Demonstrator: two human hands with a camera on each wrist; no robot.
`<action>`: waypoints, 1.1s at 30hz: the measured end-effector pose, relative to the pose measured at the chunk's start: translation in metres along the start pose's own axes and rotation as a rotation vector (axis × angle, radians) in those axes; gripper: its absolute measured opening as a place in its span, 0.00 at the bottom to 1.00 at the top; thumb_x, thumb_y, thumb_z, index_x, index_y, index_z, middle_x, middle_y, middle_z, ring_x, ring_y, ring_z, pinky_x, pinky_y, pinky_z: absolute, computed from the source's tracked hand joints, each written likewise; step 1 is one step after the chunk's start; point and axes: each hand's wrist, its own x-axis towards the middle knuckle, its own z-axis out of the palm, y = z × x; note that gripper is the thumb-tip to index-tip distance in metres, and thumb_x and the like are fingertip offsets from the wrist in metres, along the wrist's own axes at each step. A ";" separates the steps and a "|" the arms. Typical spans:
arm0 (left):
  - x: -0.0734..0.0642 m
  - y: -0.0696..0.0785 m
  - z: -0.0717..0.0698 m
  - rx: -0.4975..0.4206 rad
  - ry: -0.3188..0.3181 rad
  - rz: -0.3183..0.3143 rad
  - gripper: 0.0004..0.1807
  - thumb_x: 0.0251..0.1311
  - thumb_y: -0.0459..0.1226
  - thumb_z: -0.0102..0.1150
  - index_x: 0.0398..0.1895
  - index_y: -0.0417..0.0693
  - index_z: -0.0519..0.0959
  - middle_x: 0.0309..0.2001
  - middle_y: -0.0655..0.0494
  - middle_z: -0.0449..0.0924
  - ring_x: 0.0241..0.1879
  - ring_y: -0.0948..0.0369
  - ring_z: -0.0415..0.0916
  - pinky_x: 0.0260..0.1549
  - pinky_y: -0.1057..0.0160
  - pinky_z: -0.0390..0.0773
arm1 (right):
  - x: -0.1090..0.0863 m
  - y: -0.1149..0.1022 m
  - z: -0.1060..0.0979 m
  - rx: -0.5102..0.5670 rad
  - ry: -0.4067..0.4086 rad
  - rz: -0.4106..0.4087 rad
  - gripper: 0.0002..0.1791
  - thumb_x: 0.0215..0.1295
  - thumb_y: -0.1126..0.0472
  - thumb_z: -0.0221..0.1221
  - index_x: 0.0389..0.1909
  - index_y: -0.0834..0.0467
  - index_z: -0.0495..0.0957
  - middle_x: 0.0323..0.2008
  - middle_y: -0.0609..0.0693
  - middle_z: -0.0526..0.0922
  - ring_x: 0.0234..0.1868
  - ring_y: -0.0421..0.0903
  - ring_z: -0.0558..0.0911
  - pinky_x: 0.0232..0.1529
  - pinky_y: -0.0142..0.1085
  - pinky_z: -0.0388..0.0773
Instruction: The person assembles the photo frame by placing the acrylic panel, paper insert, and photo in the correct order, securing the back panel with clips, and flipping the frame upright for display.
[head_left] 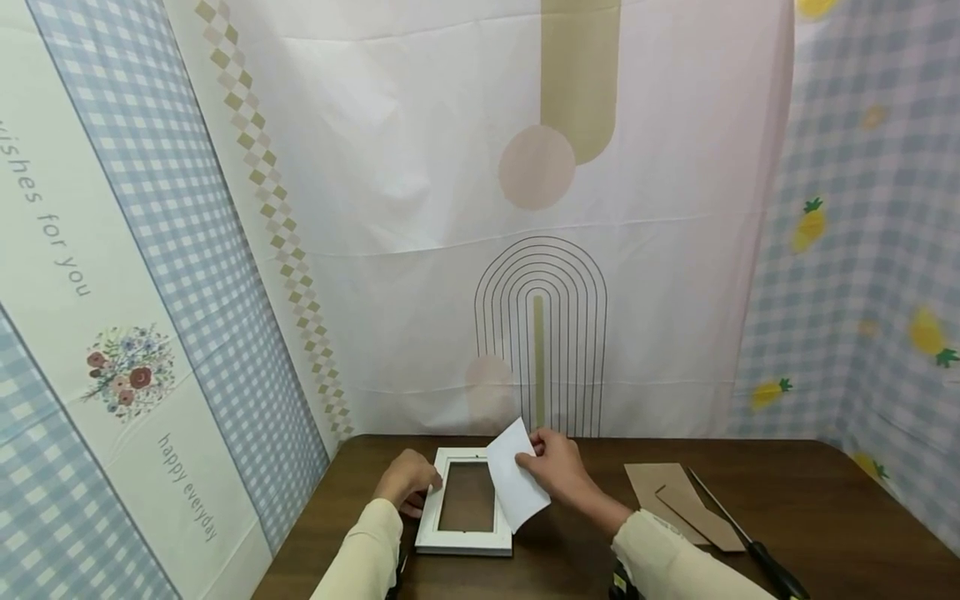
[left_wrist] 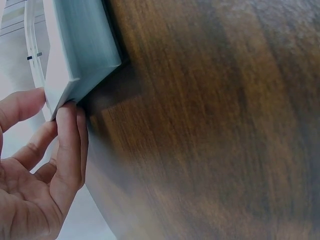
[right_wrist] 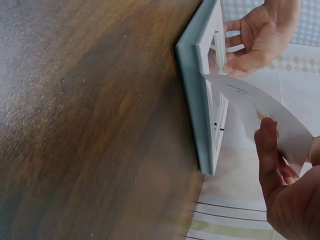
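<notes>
- While the left hand (head_left: 408, 477) is gripping the white picture frame (head_left: 465, 543) at left, the right hand (head_left: 560, 468) is pinching a paper card (head_left: 517, 482) over its right edge
- The frame is resting on the wooden table (head_left: 566, 562)

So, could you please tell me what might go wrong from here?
The paper sheet already curves in the right hand, so a firmer pinch might crease it.
Its lower end could catch on the frame or the small dark tabs along the opening.
The right sleeve is near the screwdriver and might nudge it.
</notes>
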 end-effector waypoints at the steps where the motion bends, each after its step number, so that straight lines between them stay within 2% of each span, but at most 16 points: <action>1: 0.001 0.000 0.000 0.000 0.001 -0.001 0.08 0.66 0.30 0.70 0.44 0.36 0.84 0.40 0.39 0.83 0.37 0.43 0.87 0.29 0.51 0.95 | 0.000 -0.001 0.000 0.009 -0.002 0.006 0.11 0.60 0.66 0.74 0.41 0.65 0.86 0.28 0.51 0.87 0.30 0.42 0.83 0.28 0.33 0.84; 8: 0.004 0.001 0.001 0.000 0.003 -0.002 0.08 0.65 0.30 0.70 0.44 0.36 0.84 0.40 0.41 0.83 0.37 0.44 0.86 0.28 0.52 0.95 | 0.000 -0.004 0.004 0.045 -0.004 0.021 0.11 0.61 0.66 0.74 0.41 0.66 0.86 0.29 0.52 0.89 0.29 0.41 0.83 0.27 0.32 0.83; 20: 0.001 0.004 -0.001 -0.012 0.008 0.016 0.08 0.64 0.30 0.70 0.42 0.37 0.83 0.39 0.41 0.82 0.36 0.44 0.87 0.28 0.52 0.95 | 0.003 -0.010 0.004 0.082 0.004 0.051 0.11 0.61 0.66 0.74 0.42 0.66 0.86 0.29 0.53 0.90 0.28 0.42 0.84 0.28 0.33 0.85; 30: 0.000 0.001 0.000 -0.020 0.005 0.018 0.09 0.64 0.30 0.70 0.45 0.36 0.84 0.41 0.41 0.82 0.38 0.42 0.87 0.29 0.51 0.95 | -0.001 0.001 0.013 0.074 0.019 0.088 0.11 0.57 0.66 0.71 0.38 0.67 0.85 0.28 0.53 0.89 0.27 0.42 0.83 0.25 0.32 0.82; 33: -0.001 0.000 0.000 -0.016 0.006 0.012 0.08 0.64 0.30 0.70 0.44 0.36 0.84 0.41 0.41 0.82 0.38 0.43 0.87 0.29 0.50 0.95 | 0.004 0.018 0.022 0.083 0.024 0.076 0.11 0.55 0.64 0.72 0.37 0.66 0.85 0.28 0.54 0.89 0.26 0.44 0.84 0.25 0.34 0.82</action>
